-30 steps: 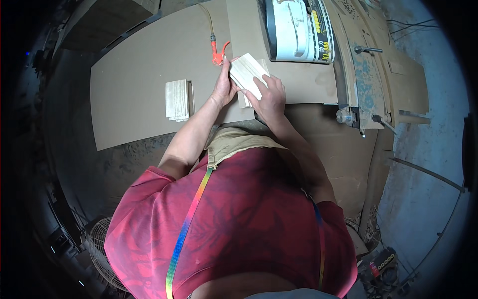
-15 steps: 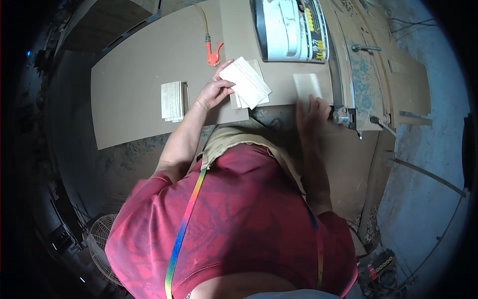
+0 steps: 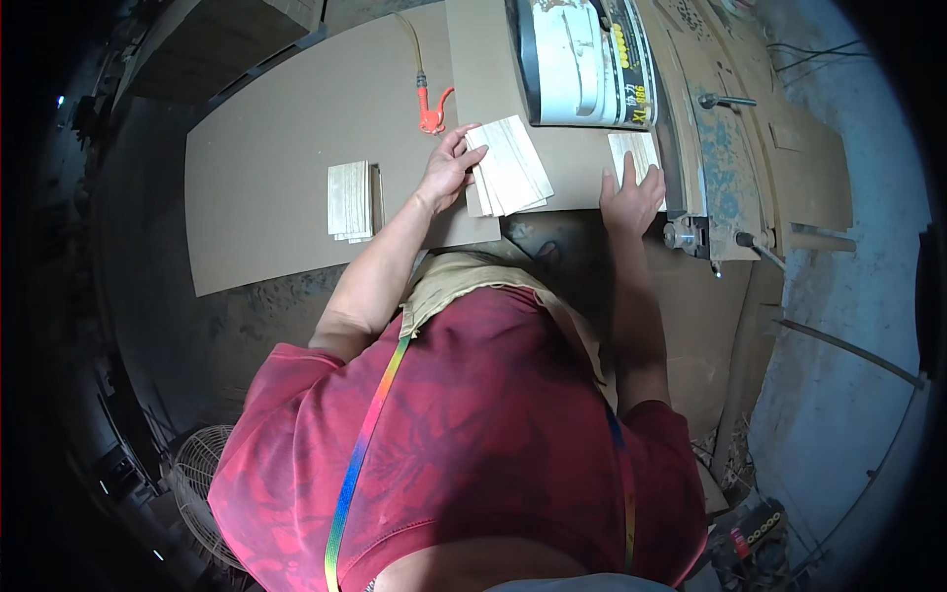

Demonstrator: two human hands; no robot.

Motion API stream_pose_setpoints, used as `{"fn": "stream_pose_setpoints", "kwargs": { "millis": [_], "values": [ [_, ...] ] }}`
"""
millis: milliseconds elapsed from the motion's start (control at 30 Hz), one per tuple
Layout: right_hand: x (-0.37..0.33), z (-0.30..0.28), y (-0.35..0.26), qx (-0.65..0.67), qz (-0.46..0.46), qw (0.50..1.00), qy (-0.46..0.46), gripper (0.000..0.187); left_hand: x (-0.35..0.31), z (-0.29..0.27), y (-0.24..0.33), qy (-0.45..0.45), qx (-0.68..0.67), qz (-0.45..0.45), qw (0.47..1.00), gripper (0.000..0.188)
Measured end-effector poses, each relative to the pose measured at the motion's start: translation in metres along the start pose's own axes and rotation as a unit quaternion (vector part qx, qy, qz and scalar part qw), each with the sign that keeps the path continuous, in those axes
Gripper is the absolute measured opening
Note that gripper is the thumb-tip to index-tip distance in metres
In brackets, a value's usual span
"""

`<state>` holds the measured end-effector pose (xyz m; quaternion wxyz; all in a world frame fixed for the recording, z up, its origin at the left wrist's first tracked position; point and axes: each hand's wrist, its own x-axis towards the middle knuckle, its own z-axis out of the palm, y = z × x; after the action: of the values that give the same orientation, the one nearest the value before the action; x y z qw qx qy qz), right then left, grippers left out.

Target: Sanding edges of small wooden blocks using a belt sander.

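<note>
My left hand (image 3: pixel 449 178) grips the left edge of a pale, thin wooden board (image 3: pixel 515 163), its thumb lying on the top face. Other boards of the same kind lie fanned out beneath it, mostly hidden. At the right, a single pale board (image 3: pixel 631 148) lies near the machine's edge, below a white jug. My right hand (image 3: pixel 634 199) rests on it with the fingers spread. A stack of similar boards (image 3: pixel 348 200) lies on the brown panel (image 3: pixel 261 138), left of my left forearm.
A large white jug (image 3: pixel 582 69) lies beyond the right-hand board. Past the panel's middle is a red air blow gun (image 3: pixel 430 113) on a hose. A machine with a worn blue surface (image 3: pixel 720 168) and a metal lever (image 3: pixel 725 100) borders the right side.
The right-hand board has moved right and slightly away, up to the machine's edge, with my right hand following. The left-hand board has shifted right and turned more upright in the picture.
</note>
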<state>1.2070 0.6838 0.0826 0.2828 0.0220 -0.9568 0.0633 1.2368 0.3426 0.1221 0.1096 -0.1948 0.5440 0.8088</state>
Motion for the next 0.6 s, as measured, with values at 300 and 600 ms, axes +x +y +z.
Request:
{"fn": "stream_pose_setpoints", "kwargs": {
  "millis": [300, 600],
  "values": [
    [0.01, 0.013, 0.015, 0.014, 0.008, 0.999, -0.052, 0.041, 0.002, -0.001, 0.003, 0.006, 0.005, -0.002, 1.0, 0.051],
    [0.022, -0.003, -0.075, 0.255, -0.037, 0.966, -0.033, 0.045, 0.003, 0.017, 0.001, 0.072, 0.056, 0.055, 0.994, 0.048]
  ]
}}
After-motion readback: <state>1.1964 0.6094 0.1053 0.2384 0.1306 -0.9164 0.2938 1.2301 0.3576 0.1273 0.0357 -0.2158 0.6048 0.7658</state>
